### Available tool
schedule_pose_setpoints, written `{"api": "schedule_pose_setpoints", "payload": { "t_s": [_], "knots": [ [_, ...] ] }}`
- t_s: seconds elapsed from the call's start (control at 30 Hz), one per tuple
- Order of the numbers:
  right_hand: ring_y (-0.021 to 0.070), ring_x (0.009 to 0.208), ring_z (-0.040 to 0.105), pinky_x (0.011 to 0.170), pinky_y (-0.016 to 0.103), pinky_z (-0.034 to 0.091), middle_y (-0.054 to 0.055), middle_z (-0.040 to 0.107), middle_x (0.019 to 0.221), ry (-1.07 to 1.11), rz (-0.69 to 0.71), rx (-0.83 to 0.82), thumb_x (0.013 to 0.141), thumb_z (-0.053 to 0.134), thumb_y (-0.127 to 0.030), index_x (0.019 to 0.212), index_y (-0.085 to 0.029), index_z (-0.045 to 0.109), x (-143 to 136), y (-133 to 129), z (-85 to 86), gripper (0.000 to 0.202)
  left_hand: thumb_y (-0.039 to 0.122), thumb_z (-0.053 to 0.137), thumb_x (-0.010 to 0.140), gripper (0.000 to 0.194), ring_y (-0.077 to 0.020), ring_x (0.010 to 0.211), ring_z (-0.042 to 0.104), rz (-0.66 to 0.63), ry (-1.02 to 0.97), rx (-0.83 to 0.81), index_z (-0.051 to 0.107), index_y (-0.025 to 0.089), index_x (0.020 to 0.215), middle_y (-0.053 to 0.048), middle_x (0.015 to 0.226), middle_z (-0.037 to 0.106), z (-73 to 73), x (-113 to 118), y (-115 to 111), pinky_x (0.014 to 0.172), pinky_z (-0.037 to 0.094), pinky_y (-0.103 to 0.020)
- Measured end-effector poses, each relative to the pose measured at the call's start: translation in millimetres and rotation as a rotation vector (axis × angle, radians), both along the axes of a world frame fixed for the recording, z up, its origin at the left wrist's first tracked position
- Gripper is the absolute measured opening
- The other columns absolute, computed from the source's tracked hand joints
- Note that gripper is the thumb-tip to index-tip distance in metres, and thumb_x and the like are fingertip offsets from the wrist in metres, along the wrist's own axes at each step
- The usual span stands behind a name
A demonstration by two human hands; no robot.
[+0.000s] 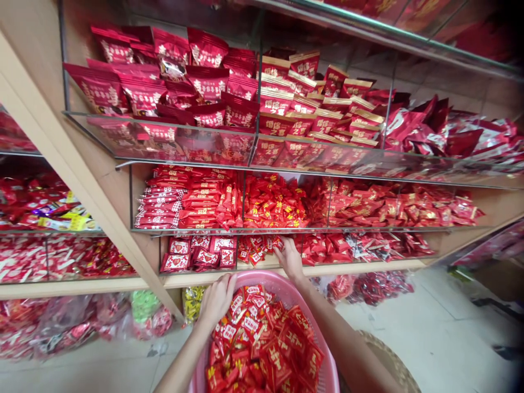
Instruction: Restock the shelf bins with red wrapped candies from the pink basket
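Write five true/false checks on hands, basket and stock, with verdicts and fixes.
1. The left hand is on the rim of the pink basket. True.
2. The right hand is down inside the basket. False: the right hand is at the small red packets on the bottom shelf.
3. Red wrapped pieces lie in the basket. True.
4. The light green bundle is on the topmost shelf. False: the light green bundle is lower than the bottom shelf, at picture left.
5. In the picture, gold-edged packets sit right of the white-lettered crimson pouches. True.
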State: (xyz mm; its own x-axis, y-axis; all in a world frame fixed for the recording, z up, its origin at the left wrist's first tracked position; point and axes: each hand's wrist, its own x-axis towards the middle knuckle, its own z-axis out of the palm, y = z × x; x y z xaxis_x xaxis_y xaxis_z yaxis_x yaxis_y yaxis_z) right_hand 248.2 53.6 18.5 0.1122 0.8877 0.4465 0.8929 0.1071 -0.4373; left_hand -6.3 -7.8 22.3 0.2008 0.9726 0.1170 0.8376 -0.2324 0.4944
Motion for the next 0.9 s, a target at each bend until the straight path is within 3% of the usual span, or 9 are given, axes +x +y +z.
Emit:
{"api": "schedule_pose_setpoints", "payload": {
  "t_s": [0.1,0.17,0.33,0.43,0.7,0.9],
  "knots": [
    [0.0193,0.096,0.061,0.08,0.034,0.052,0.011,0.052,0.122,0.072,0.161,0.132,0.09,0.042,-0.036,0.134,-0.024,0.037,-11.0,-27.0,7.9,0.045,0.048,0.018,0.095,0.049,-0.0243,0.089,0.067,0.042,-0.089,-0.009,0.059,0.022,0.095,-0.01,0.09,0.071,-1.2,-1.9,2.3,0.074,0.043,-0.03],
    [0.0195,0.102,0.059,0.083,0.034,0.052,0.01,0.054,0.122,0.039,0.299,0.107,0.09,0.044,-0.035,0.132,-0.024,0.038,-22.3,-46.0,12.1,0.044,0.049,0.018,0.094,0.052,-0.0247,0.088,0.067,0.079,-0.163,-0.013,0.061,0.021,0.093,-0.01,0.088,0.072,-3.2,-3.5,4.2,0.075,0.044,-0.031],
    [0.0217,0.107,0.058,0.081,0.036,0.054,0.006,0.056,0.126,-0.308,0.581,-0.11,0.09,0.046,-0.03,0.131,-0.026,0.038,-59.4,-79.0,10.1,0.042,0.052,0.02,0.093,0.057,-0.0246,0.094,0.065,0.103,-0.377,-0.023,0.067,0.019,0.095,-0.01,0.097,0.072,-9.2,-7.7,8.3,0.082,0.045,-0.032],
    [0.0218,0.107,0.057,0.083,0.035,0.053,0.005,0.058,0.122,-0.502,0.688,-0.126,0.089,0.046,-0.025,0.127,-0.024,0.043,-80.6,-84.2,1.2,0.037,0.051,0.019,0.092,0.059,-0.0244,0.099,0.064,0.103,-0.442,-0.033,0.068,0.018,0.101,-0.01,0.101,0.072,-9.7,-8.8,9.3,0.088,0.045,-0.034],
    [0.019,0.102,0.056,0.082,0.034,0.051,0.003,0.06,0.115,-0.641,0.751,-0.046,0.088,0.045,-0.015,0.116,-0.023,0.049,-105.7,-70.4,-21.5,0.029,0.05,0.022,0.092,0.058,-0.0248,0.1,0.064,0.105,-0.438,-0.039,0.067,0.016,0.106,-0.01,0.102,0.072,-4.2,-8.5,6.7,0.089,0.046,-0.034],
    [0.0201,0.098,0.059,0.081,0.037,0.052,0.005,0.059,0.115,-0.588,0.737,-0.089,0.09,0.04,-0.019,0.118,-0.022,0.048,-106.6,-74.5,-14.2,0.029,0.052,0.022,0.092,0.059,-0.0242,0.094,0.066,0.09,-0.448,-0.023,0.068,0.016,0.105,-0.01,0.099,0.072,-8.1,-9.7,8.3,0.086,0.047,-0.033]
  ]
}}
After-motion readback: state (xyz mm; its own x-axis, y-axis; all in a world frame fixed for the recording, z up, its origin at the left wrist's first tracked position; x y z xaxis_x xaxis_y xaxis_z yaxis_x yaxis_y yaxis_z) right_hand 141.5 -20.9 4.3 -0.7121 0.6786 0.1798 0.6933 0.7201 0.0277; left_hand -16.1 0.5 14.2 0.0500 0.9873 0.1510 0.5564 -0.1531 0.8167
